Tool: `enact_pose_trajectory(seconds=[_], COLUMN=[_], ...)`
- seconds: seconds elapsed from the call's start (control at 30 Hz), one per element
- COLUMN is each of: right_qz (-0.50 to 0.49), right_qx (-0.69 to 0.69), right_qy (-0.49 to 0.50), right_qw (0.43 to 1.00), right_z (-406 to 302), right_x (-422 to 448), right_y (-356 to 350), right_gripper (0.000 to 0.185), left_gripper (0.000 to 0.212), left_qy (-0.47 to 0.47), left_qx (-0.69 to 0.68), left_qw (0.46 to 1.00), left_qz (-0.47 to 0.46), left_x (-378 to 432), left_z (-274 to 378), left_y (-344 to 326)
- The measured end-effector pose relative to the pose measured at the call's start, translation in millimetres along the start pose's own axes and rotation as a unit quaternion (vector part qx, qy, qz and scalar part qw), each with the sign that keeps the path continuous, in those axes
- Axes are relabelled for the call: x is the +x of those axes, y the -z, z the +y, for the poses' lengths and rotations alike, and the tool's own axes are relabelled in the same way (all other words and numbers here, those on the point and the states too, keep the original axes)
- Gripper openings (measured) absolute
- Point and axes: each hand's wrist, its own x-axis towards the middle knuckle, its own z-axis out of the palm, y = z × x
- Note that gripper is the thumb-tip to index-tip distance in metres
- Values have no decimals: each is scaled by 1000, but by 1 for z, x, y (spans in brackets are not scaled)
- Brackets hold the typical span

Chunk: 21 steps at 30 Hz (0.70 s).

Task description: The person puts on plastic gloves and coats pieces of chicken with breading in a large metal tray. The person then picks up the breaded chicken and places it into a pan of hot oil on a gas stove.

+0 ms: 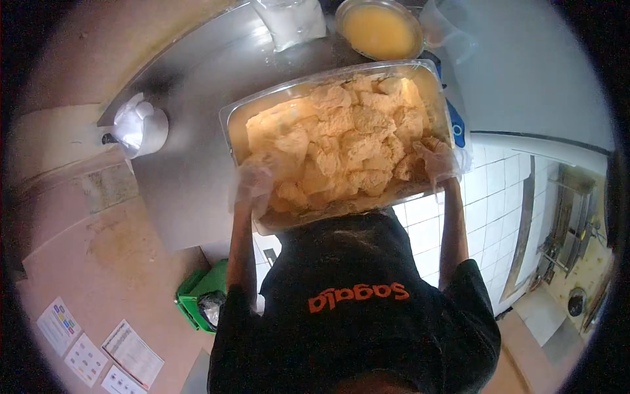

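A clear rectangular plastic tub (pixel 290 227) lies across in front of me, tilted in view, its near side close to my shirt. Heaped in it are several pieces coated in pale orange, floury breading (pixel 354 133); what is under the coating cannot be told. My left hand (pixel 256 180), in a loose transparent glove and blurred, grips the tub's left side near the front corner. On the opposite side my right hand (pixel 435 157), gloved likewise, straddles the wall, its fingers inside against the coated pieces. The fingers' outer parts are hidden by glove and tub wall.
Behind the tub on the steel table (pixel 192 113) stand a round bowl of yellowish liquid (pixel 379 30) and a bag of white powder (pixel 295 22). A white container (pixel 140 129) sits at the left edge. A green bin (pixel 199 295) is lower left.
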Motion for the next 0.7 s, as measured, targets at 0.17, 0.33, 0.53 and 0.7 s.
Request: enact_pose_trajectory(seconds=[0.17,0.33,0.53,0.7], right_qz=[14,46,131,122], right_qx=[-85,-30,-262,-236], right_qy=[204,220,262,287], right_qw=[975,974,920,920], right_z=[-24,6,4,-18], right_x=[-18,40,40,19], right_y=[-20,-15,-21,-26], right_gripper=[29,32,38,45], left_gripper=[43,43,41,44], left_qy=[61,187,182,378], left_qx=[12,95,83,-608], left_qw=[992,970,980,698], left_qz=[107,126,-19,-5], left_x=[-14,30,66,49], left_z=[28,75,111,50], left_y=[-2,39,97,58])
